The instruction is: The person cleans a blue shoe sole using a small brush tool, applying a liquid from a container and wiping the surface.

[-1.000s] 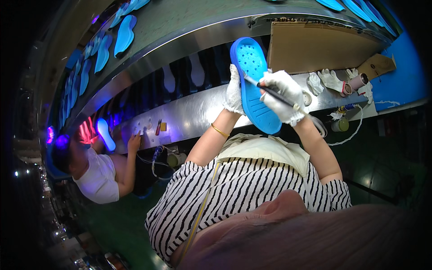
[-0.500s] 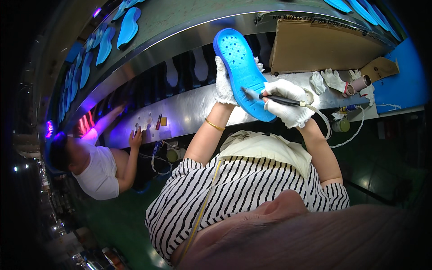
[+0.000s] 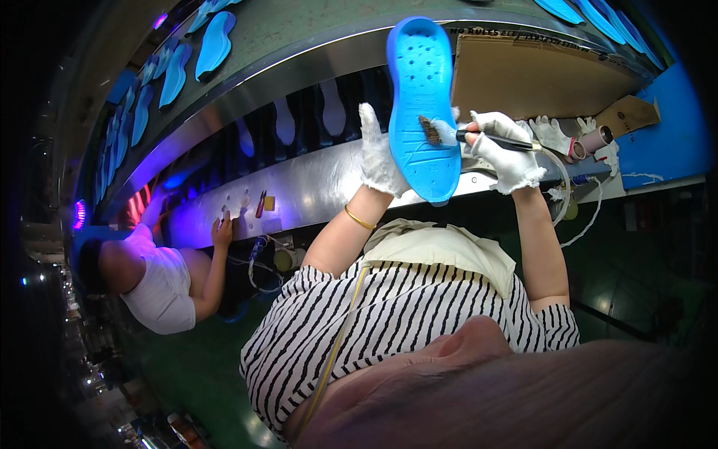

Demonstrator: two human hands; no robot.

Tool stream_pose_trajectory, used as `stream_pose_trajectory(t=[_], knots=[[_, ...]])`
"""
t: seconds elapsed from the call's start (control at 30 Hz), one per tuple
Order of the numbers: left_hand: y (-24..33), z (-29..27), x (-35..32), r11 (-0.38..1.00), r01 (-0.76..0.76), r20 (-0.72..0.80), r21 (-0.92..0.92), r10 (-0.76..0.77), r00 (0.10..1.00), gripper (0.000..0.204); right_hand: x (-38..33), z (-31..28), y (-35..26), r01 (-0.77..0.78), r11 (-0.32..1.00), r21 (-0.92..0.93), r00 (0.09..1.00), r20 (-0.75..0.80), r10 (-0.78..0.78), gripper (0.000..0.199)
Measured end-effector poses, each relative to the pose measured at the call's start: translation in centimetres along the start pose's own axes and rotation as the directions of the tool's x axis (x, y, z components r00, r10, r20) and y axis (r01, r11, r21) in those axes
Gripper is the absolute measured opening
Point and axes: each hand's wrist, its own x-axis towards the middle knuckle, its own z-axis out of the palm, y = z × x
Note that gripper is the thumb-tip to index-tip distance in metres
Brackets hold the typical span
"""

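A bright blue shoe sole with a cluster of small holes at its far end stands almost upright in front of me. My left hand, in a white knit glove, supports it from behind at the left edge. The thumb points up, apart from the edge, and the other fingers are hidden by the sole. In my right hand, gloved with bare fingertips, is a brush with a black handle and a pale tube at its rear end. Its dark bristles lie against the middle of the sole.
A metal ledge runs along a conveyor carrying blue soles. A cardboard box stands behind my right hand. White gloves and a spool lie to the right. A co-worker sits at left.
The sole has moved up and right and turned more upright. My left thumb has come away from its edge. The brush has shifted up and right with my right hand.
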Motion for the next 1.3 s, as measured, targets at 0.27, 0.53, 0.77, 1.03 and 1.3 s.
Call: stream_pose_trajectory(t=[0.27, 0.53, 0.77, 1.03, 1.3], knots=[[0.0, -1.1, 2.0, 0.962, -0.088, -0.020, 0.257, 0.096, 0.995, 0.095, -1.9, 3.3, -0.2, 0.249, 0.960, -0.130, 0.968, 0.028, -0.248, 0.010], [0.7, -0.4, 2.3, 0.907, -0.231, 0.016, 0.353, 0.241, 0.970, 0.101, -1.9, 3.0, 1.2, 0.235, 0.961, -0.144, 0.971, -0.022, -0.240, 0.012], [1.8, -0.2, 2.3, 0.941, -0.217, 0.109, 0.261, 0.195, 0.975, 0.095, -1.5, 3.5, 0.6, 0.013, 0.994, 0.108, 0.994, 0.105, -0.024, 0.011], [3.0, -0.2, 2.5, 0.947, -0.168, 0.110, 0.274, 0.142, 0.984, 0.092, -1.4, 3.3, 0.5, 0.113, 0.993, 0.038, 0.974, 0.193, -0.118, 0.012], [4.1, 0.4, 2.6, 0.963, -0.064, 0.062, 0.263, 0.049, 0.997, 0.096, -1.6, 2.8, 0.2, 0.220, 0.970, -0.107, 0.947, 0.263, -0.186, 0.012]])
